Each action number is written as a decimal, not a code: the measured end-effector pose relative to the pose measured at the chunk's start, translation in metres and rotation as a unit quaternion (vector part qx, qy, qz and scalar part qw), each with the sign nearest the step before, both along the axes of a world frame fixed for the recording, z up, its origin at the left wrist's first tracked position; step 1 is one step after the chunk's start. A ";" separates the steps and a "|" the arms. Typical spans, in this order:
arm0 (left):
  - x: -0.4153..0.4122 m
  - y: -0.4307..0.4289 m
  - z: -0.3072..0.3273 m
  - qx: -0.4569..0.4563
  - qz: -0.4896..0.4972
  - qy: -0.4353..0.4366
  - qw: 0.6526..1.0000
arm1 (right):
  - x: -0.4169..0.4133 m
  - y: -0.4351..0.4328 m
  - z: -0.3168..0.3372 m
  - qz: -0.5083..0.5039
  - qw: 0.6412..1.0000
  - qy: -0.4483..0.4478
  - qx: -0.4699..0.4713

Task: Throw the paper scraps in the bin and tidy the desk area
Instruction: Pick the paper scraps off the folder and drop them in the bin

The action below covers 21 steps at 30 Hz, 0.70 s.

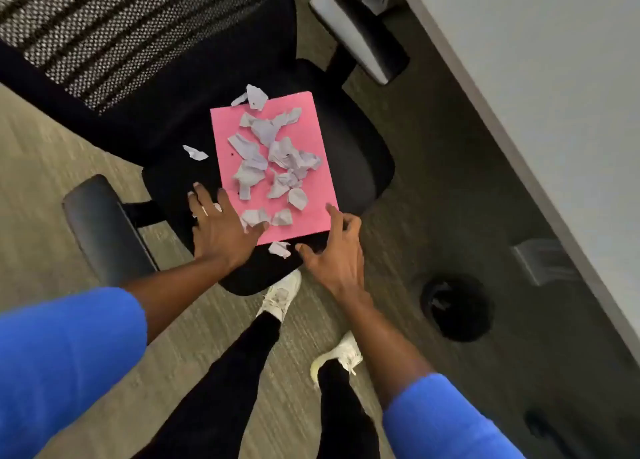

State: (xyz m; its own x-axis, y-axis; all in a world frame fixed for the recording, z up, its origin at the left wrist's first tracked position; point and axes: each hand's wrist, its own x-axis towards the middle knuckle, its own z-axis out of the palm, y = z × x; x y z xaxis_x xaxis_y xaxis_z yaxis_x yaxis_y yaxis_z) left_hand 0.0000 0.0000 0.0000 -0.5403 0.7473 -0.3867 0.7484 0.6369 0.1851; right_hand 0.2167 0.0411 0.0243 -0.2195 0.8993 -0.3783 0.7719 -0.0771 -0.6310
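A pink sheet lies on the black seat of an office chair. Several crumpled white paper scraps are spread over the sheet. Loose scraps also lie on the seat: one left of the sheet, one past its far corner, one at its near edge. My left hand rests flat, fingers spread, at the sheet's near left corner, touching a scrap. My right hand hovers with fingers apart at the near right corner. Neither hand holds anything.
The chair has a mesh backrest and two armrests, one at left and one at far right. A white desk runs along the right. A round black bin stands on the carpet under the desk's edge. My feet are below the seat.
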 end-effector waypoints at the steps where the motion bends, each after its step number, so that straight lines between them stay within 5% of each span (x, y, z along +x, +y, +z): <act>1: -0.007 0.000 -0.006 -0.001 0.024 -0.008 1.000 | -0.013 -0.004 -0.003 0.011 1.000 0.005 -0.011; 8: -0.028 -0.001 -0.033 0.009 0.017 -0.063 0.998 | -0.073 -0.027 -0.041 0.104 0.991 -0.056 -0.058; 21: -0.051 0.007 -0.038 0.075 -0.023 -0.060 0.995 | -0.104 -0.003 -0.051 0.079 0.995 -0.055 0.016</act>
State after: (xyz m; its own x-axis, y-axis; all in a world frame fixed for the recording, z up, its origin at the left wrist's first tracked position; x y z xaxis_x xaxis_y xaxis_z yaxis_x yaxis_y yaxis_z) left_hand -0.0512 0.0069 -0.0376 -0.4605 0.8249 -0.3278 0.7436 0.5602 0.3652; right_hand 0.1126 0.0383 -0.0270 -0.3187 0.8688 -0.3789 0.8372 0.0707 -0.5422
